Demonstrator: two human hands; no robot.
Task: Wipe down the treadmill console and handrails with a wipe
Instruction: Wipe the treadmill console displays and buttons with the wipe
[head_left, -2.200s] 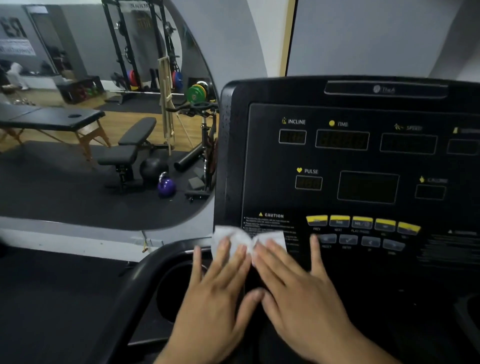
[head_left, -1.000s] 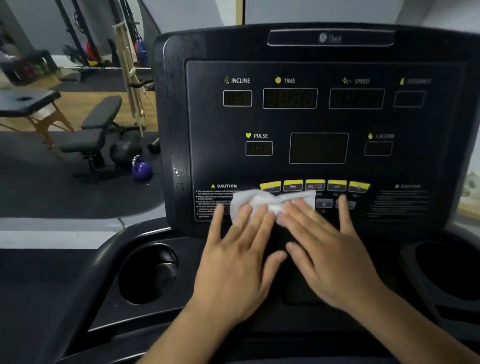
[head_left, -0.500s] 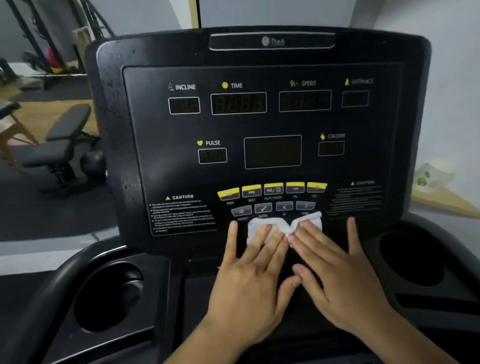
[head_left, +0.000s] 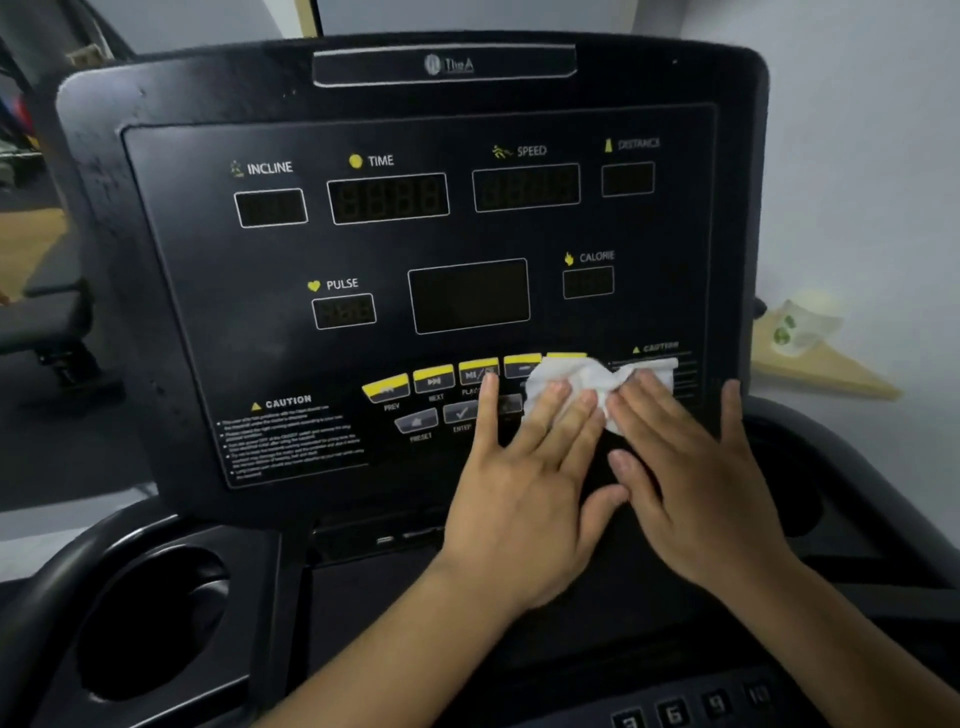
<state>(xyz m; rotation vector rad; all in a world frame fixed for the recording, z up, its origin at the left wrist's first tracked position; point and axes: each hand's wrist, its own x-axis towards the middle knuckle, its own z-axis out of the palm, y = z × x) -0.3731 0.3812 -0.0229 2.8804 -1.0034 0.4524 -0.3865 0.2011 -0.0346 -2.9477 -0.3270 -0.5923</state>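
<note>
The black treadmill console (head_left: 415, 249) fills the view, with dark displays and a row of yellow buttons (head_left: 431, 376). A crumpled white wipe (head_left: 587, 376) lies on the lower right of the panel, over the rightmost buttons and beside the right caution label. My left hand (head_left: 524, 488) and my right hand (head_left: 696, 478) lie flat side by side, and their straight fingers press the wipe against the panel. Part of the wipe is hidden under the fingers.
A round cup holder (head_left: 156, 618) sits at the lower left, and a curved black handrail (head_left: 47, 577) runs past it. Number keys (head_left: 691, 709) show at the bottom right. A wooden corner shelf (head_left: 826, 374) with a pale packet (head_left: 800, 327) stands right of the console.
Both hands have slid the wipe to the right along the button row, from the left caution label to the right one. The view has turned right and closer to the console.
</note>
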